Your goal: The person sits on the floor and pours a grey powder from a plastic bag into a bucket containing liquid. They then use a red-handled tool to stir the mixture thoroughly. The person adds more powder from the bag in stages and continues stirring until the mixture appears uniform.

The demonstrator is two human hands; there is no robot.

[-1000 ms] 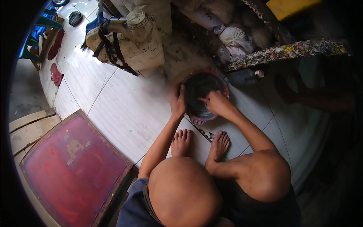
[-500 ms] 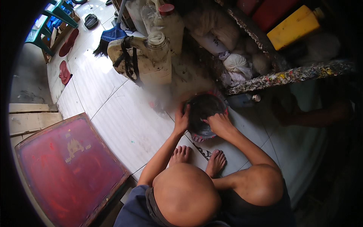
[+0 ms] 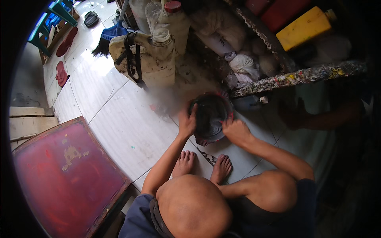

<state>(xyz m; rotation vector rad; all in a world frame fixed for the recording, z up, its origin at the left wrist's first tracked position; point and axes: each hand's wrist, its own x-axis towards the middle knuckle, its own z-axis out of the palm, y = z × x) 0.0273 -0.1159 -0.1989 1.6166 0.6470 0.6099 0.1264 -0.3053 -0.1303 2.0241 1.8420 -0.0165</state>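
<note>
A dark round basin (image 3: 206, 135) with red patches along its rim sits on the tiled floor in front of my feet. Wet greyish streaks show on its inner surface. My left hand (image 3: 187, 121) grips the left rim, thumb over the inside and fingers around the outer wall. At the right rim is my right hand (image 3: 237, 132), its fingers curled in and their tips by a red edge. Whether those fingers pinch the rim or some small thing cannot be made out.
Dirty plastic jerrycans (image 3: 162, 59) and a blue broom (image 3: 113, 33) stand beyond the basin. A crusted frame (image 3: 301, 79) surrounds tied bags (image 3: 244, 65) and a yellow container (image 3: 303, 28). A red-topped panel (image 3: 71, 174) lies left; another person's limb (image 3: 329, 119) shows dimly right.
My right hand has drawn out of the basin's middle to its right rim, and its elbow has swung outward. The left hand keeps its hold. The whole view has shifted slightly.
</note>
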